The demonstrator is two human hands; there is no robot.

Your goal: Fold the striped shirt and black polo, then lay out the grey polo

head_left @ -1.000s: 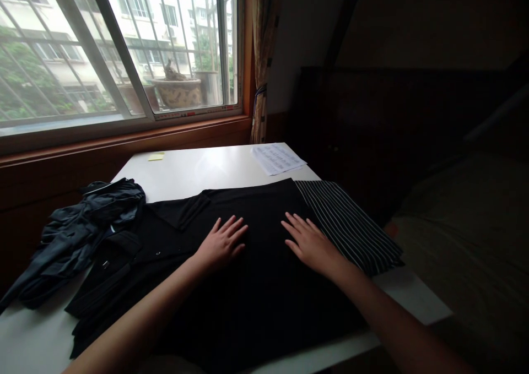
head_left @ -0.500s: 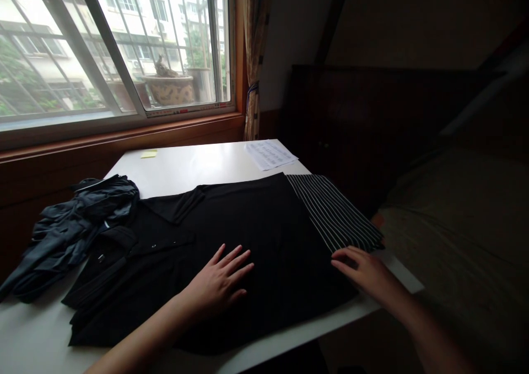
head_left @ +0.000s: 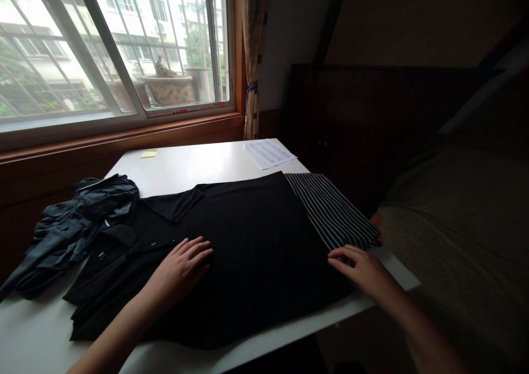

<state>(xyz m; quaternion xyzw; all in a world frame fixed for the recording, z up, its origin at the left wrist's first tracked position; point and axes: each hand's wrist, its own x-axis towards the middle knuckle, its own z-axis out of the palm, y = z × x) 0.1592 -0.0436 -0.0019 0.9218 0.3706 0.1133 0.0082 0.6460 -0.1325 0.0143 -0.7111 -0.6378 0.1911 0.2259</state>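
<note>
Now resting left hand (head_left: 181,267), loosely spread, on black short-sleeved cloth shirt (head_left: 256,242) laid flat across smooth white table (head_left: 185,167). Holding right hand (head_left: 364,267) at shirt's hem, near table's right end, with thumb and fingertips curled close; cannot tell whether pinching it

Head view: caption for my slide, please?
Left hand on a black shirt, right hand where shirt meets striped cloth.

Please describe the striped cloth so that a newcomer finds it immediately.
In front of the window is a white table with a black shirt spread on it. Beside the right hand, at the shirt's right end, lies the striped cloth. Its thin white lines distinguish it from the plain black shirt and the crumpled dark garment.
</note>
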